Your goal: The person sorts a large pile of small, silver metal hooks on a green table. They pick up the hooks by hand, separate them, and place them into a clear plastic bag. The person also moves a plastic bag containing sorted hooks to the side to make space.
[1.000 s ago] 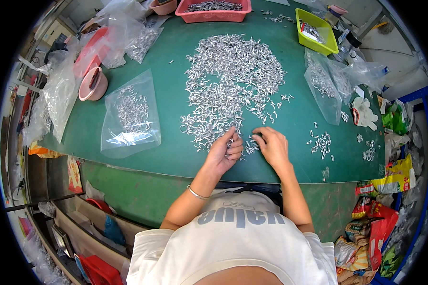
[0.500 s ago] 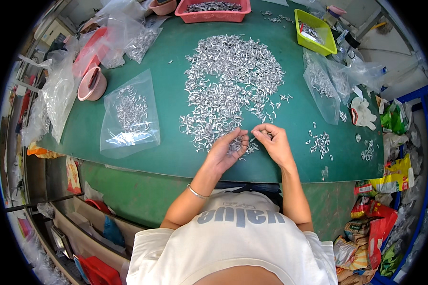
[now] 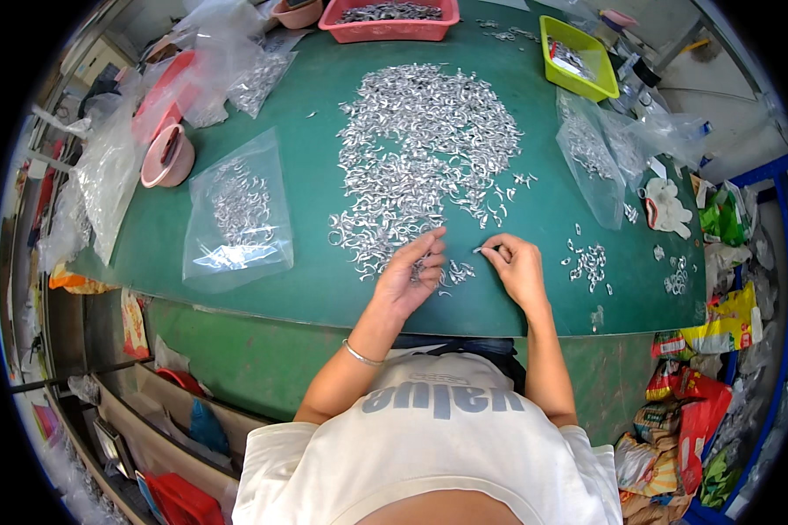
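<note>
A large heap of small curved silver metal pieces [image 3: 429,131] spreads over the green table [image 3: 324,289] in front of me. My left hand [image 3: 409,276] is at the heap's near edge, palm turned inward and fingers loosely curled; what lies inside them is hidden. To its right, my right hand [image 3: 517,269] is just above bare tabletop, thumb and forefinger pinching one small silver metal piece [image 3: 477,250]. A few loose pieces lie beside the left fingers. Farther right sits a small pile of silver ring-like pieces [image 3: 589,265].
At left lie a clear bag [image 3: 276,175] of silver pieces and a pink bowl [image 3: 168,162]. Along the back stand a red tray [image 3: 390,33] and a yellow-green basket [image 3: 582,83]. More plastic bags [image 3: 591,157] and a white glove [image 3: 670,210] are at right.
My right hand has moved right, away from the left hand, with a small piece in its pinch. My left hand has stayed nearly in place, its fingertips shifting slightly.
</note>
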A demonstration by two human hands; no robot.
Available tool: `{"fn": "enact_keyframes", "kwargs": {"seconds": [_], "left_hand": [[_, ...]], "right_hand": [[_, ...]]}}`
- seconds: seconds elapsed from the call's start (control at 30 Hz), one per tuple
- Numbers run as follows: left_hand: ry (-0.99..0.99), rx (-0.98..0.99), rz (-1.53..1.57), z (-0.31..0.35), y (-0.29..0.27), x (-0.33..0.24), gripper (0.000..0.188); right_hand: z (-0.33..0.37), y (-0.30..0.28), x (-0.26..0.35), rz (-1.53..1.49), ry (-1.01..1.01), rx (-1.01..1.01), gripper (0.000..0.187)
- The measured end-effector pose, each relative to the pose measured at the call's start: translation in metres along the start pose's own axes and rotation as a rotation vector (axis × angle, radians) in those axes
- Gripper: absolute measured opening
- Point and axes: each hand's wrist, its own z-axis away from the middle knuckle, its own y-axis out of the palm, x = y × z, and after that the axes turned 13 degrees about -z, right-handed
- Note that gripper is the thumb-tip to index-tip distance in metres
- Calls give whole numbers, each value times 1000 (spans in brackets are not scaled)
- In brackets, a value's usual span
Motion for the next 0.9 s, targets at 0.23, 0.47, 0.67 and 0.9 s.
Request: {"fn": "enact_keyframes", "kwargs": {"seconds": [0.23, 0.47, 0.67, 0.9], "left_hand": [[-29, 78, 45, -5, -14, 3, 24], [-58, 41, -53, -3, -9, 6, 24], [-124, 8, -143, 3, 4, 7, 23], [-117, -11, -97, 3, -4, 5, 24]], "right_hand": [[17, -62, -42, 76, 148, -400, 10], [27, -82, -50, -182, 190, -416, 10], [13, -50, -30, -354, 157, -291, 8], [9, -50, -25, -1562, 270, 259, 11]]}}
